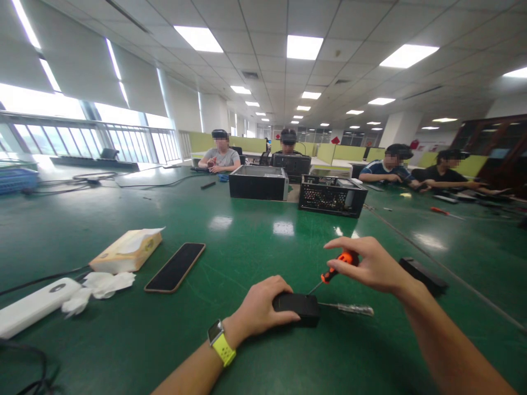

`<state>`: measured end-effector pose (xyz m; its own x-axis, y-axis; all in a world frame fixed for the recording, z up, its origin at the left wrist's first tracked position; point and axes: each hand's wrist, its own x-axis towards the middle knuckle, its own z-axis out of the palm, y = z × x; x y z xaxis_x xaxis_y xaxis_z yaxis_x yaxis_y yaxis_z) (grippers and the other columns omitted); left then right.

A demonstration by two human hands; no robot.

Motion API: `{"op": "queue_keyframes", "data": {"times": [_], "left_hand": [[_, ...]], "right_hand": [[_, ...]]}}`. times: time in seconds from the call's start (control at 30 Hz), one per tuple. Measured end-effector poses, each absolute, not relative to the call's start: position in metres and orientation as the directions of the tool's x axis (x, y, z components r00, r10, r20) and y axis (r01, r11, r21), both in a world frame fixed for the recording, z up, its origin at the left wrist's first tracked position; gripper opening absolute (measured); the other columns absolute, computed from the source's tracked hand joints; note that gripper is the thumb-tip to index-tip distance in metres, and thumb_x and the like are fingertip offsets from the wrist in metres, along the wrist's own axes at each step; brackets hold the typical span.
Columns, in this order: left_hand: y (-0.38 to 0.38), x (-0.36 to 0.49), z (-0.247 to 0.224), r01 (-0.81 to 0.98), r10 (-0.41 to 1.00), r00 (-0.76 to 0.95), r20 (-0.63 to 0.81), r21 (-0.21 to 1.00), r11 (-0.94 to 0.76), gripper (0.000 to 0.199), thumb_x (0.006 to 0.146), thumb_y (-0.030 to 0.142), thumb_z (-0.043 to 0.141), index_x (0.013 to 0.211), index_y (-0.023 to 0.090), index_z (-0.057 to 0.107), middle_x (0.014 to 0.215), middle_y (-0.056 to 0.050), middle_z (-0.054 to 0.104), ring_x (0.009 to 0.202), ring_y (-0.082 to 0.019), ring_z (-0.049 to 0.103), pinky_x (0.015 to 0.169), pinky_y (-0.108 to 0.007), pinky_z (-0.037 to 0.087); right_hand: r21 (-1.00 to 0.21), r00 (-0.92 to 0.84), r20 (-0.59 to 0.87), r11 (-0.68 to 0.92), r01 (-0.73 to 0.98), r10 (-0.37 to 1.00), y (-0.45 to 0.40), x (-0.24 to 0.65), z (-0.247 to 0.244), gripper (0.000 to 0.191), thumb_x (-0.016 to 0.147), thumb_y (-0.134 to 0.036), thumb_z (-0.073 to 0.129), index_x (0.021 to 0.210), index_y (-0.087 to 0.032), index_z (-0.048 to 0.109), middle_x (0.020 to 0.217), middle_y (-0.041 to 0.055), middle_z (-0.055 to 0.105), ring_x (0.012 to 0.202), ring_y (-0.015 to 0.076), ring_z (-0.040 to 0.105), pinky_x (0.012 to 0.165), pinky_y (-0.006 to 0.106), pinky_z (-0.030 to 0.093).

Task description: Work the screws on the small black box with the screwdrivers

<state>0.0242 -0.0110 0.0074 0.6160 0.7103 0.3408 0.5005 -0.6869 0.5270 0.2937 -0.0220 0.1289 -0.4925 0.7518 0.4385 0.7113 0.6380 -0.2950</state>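
A small black box-shaped device (302, 309) lies on the green table, and my left hand (267, 307) grips its left end, thumb along the near side. Above and to the right, my right hand (366, 263) holds an orange and black screwdriver (338, 266) between thumb and fingers. Its shaft slants down to the device's top, near the back edge; the contact point is too small to make out. A second screwdriver with a clear handle (354, 310) lies right of the device, its shaft pointing at it.
A phone (175, 267), a tissue pack (127, 250), crumpled tissue (107, 284) and a white device (39, 304) lie left. Two black metal cases (258, 183) (332, 196) stand ahead. Right of my hand is a black part (422, 276). Several people sit across the table.
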Motion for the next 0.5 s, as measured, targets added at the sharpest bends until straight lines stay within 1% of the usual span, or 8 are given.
{"op": "queue_keyframes", "data": {"times": [0.1, 0.13, 0.17, 0.27, 0.3, 0.33, 0.43, 0.5], "left_hand": [[-0.0115, 0.0242, 0.0071, 0.503, 0.712, 0.615, 0.34, 0.525, -0.686, 0.042, 0.078, 0.052, 0.075, 0.1, 0.018, 0.065, 0.094, -0.005, 0.065, 0.085, -0.022, 0.06, 0.075, -0.029, 0.046], [-0.0116, 0.0242, 0.0071, 0.503, 0.712, 0.615, 0.34, 0.525, -0.686, 0.042, 0.078, 0.052, 0.075, 0.1, 0.018, 0.065, 0.094, -0.005, 0.065, 0.085, -0.022, 0.06, 0.076, -0.029, 0.046], [-0.0116, 0.024, 0.0071, 0.503, 0.711, 0.615, 0.34, 0.526, -0.686, 0.042, 0.078, 0.053, 0.074, 0.1, 0.019, 0.065, 0.094, -0.005, 0.065, 0.086, -0.022, 0.06, 0.076, -0.029, 0.046], [-0.0111, 0.0237, 0.0072, 0.504, 0.712, 0.615, 0.338, 0.526, -0.685, 0.042, 0.078, 0.053, 0.074, 0.101, 0.019, 0.065, 0.095, -0.005, 0.065, 0.086, -0.022, 0.06, 0.076, -0.029, 0.047], [-0.0108, 0.0237, 0.0072, 0.505, 0.713, 0.614, 0.338, 0.526, -0.685, 0.042, 0.078, 0.053, 0.074, 0.101, 0.019, 0.065, 0.095, -0.005, 0.065, 0.086, -0.022, 0.06, 0.076, -0.029, 0.047], [-0.0105, 0.0237, 0.0072, 0.506, 0.714, 0.612, 0.34, 0.526, -0.684, 0.042, 0.078, 0.053, 0.074, 0.1, 0.019, 0.065, 0.094, -0.005, 0.065, 0.086, -0.022, 0.06, 0.076, -0.029, 0.047], [-0.01, 0.024, 0.0072, 0.505, 0.715, 0.61, 0.342, 0.528, -0.683, 0.042, 0.078, 0.053, 0.074, 0.1, 0.019, 0.065, 0.095, -0.005, 0.064, 0.086, -0.022, 0.06, 0.076, -0.029, 0.047], [-0.0101, 0.0242, 0.0074, 0.504, 0.715, 0.612, 0.339, 0.53, -0.682, 0.042, 0.078, 0.054, 0.073, 0.1, 0.019, 0.066, 0.095, -0.005, 0.064, 0.086, -0.022, 0.06, 0.076, -0.029, 0.047]], "right_hand": [[-0.31, -0.514, 0.463, 0.675, 0.669, 0.722, -0.0217, 0.2933, 0.1289, 0.028, 0.087, -0.029, 0.06, 0.112, -0.019, 0.066, 0.089, 0.0035, 0.07, 0.07, 0.0135, 0.061, 0.061, 0.023, 0.045], [-0.314, -0.517, 0.468, 0.682, 0.661, 0.717, -0.0216, 0.2931, 0.1289, 0.028, 0.087, -0.028, 0.06, 0.112, -0.019, 0.065, 0.091, 0.0039, 0.07, 0.071, 0.0137, 0.061, 0.061, 0.023, 0.046], [-0.315, -0.514, 0.466, 0.679, 0.663, 0.72, -0.0217, 0.2928, 0.129, 0.028, 0.086, -0.029, 0.061, 0.112, -0.019, 0.066, 0.088, 0.0034, 0.07, 0.07, 0.0136, 0.061, 0.061, 0.023, 0.046], [-0.312, -0.486, 0.449, 0.642, 0.701, 0.749, -0.0217, 0.2922, 0.1288, 0.027, 0.086, -0.037, 0.064, 0.106, -0.019, 0.068, 0.069, -0.0007, 0.065, 0.056, 0.0122, 0.054, 0.055, 0.023, 0.043], [-0.31, -0.48, 0.45, 0.635, 0.707, 0.754, -0.0216, 0.2921, 0.1286, 0.027, 0.086, -0.038, 0.064, 0.105, -0.019, 0.069, 0.067, -0.0011, 0.065, 0.055, 0.0119, 0.053, 0.054, 0.024, 0.042], [-0.31, -0.478, 0.455, 0.637, 0.706, 0.751, -0.0214, 0.292, 0.1284, 0.027, 0.086, -0.038, 0.064, 0.105, -0.019, 0.069, 0.069, -0.0005, 0.065, 0.056, 0.012, 0.054, 0.055, 0.024, 0.042], [-0.316, -0.493, 0.479, 0.667, 0.674, 0.726, -0.0207, 0.2922, 0.1277, 0.027, 0.087, -0.031, 0.062, 0.11, -0.019, 0.067, 0.086, 0.003, 0.069, 0.065, 0.0128, 0.059, 0.059, 0.023, 0.045], [-0.316, -0.502, 0.477, 0.674, 0.668, 0.722, -0.0206, 0.2925, 0.1274, 0.027, 0.086, -0.03, 0.062, 0.111, -0.019, 0.066, 0.086, 0.003, 0.069, 0.066, 0.013, 0.059, 0.06, 0.023, 0.046]]}}
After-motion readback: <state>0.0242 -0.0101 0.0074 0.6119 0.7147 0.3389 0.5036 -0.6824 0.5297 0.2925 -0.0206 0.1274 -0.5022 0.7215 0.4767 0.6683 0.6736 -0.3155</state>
